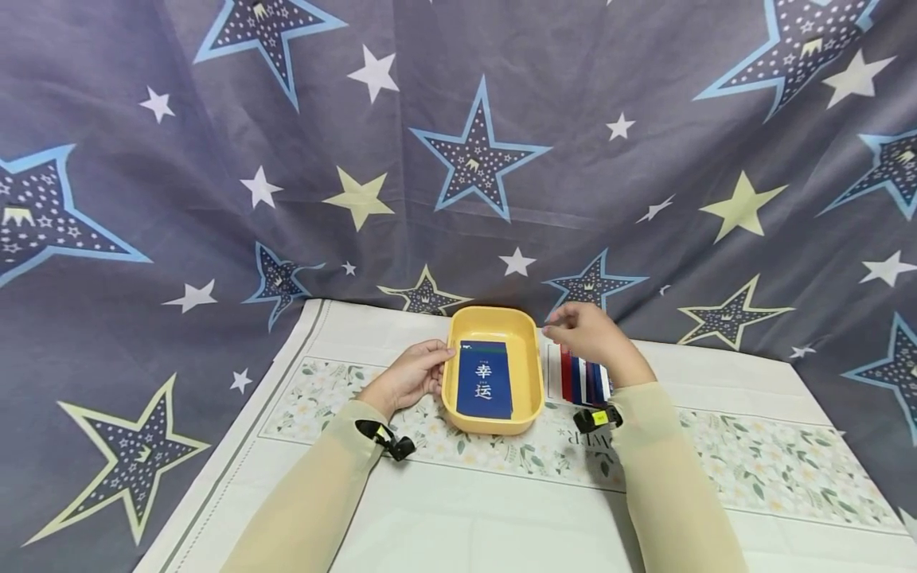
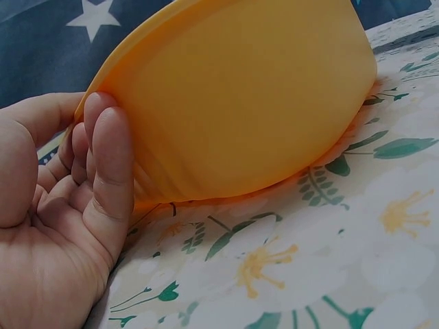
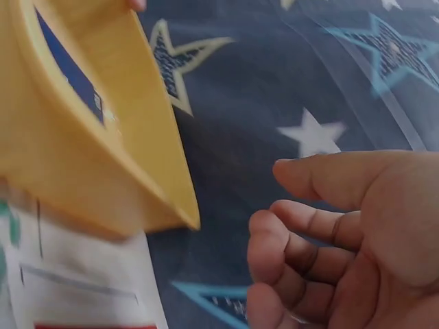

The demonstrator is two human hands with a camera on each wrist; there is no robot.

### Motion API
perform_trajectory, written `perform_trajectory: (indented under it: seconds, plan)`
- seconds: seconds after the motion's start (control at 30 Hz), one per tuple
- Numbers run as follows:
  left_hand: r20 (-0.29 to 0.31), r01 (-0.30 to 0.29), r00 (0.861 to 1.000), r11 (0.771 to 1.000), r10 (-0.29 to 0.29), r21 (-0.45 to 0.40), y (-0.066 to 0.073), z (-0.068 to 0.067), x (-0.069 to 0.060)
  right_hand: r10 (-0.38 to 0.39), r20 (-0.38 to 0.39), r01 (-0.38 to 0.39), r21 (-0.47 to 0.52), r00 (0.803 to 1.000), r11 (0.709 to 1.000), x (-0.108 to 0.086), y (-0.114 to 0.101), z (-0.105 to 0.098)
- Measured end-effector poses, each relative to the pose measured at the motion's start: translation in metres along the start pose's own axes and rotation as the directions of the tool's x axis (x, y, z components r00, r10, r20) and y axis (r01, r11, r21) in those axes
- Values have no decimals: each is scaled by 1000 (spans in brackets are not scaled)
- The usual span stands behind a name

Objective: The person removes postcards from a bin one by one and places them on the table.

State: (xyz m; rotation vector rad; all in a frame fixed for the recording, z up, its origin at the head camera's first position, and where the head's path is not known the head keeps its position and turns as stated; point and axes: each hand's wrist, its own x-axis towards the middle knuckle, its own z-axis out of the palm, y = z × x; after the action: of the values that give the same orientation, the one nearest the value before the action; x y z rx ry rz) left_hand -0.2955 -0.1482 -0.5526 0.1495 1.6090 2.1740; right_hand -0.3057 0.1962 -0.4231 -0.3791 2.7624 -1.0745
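In the head view a yellow plastic basin [image 1: 530,398] stands on the table, with a dark blue card [image 1: 484,390] bearing white characters lying in it. My left hand [image 1: 414,374] pinches the basin's left rim; the left wrist view shows the thumb at the rim and fingers [image 2: 113,157] against the outer wall. Off the basin's right side, my right hand [image 1: 591,330] hangs raised with loosely bent fingers and holds nothing. Below it lie flat overlapping pieces in white, red and blue [image 1: 576,378], partly hidden by the hand and wrist.
A white tablecloth [image 1: 544,525] with a floral band covers the table. Directly behind the basin hangs a dark curtain [image 1: 444,263] printed with stars. Each wrist wears a black strap [image 1: 598,418].
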Motion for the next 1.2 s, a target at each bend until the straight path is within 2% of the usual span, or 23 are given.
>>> perform_trajectory:
  seconds: [0.3, 0.5, 0.67, 0.8, 0.93, 1.0, 1.2]
  plan:
    - [-10, 1, 1000, 1000, 0, 2, 1, -1, 0, 1, 164, -10, 54, 987, 998, 38, -43, 39]
    - [-6, -3, 1000, 1000, 3, 6, -1, -2, 0, 90, 243, -82, -43, 966, 996, 62, -52, 64]
    - [9, -4, 1000, 1000, 4, 11, -1, -2, 1, 197, 293, -147, -183, 936, 972, 74, -50, 81]
    - [7, -3, 1000, 1000, 3, 16, 1, -2, 1, 258, 287, -179, -275, 923, 945, 75, -54, 90]
    - [2, 1, 1000, 1000, -1, 19, 2, -1, 0, 289, 250, -178, -387, 924, 905, 73, -59, 95]
    - [-2, 6, 1000, 1000, -6, 17, 2, 0, 0, 300, 238, -184, -412, 924, 892, 72, -61, 97]
    - [-3, 7, 1000, 1000, -7, 15, 0, 0, 1, 299, 220, -187, -419, 929, 889, 72, -61, 102]
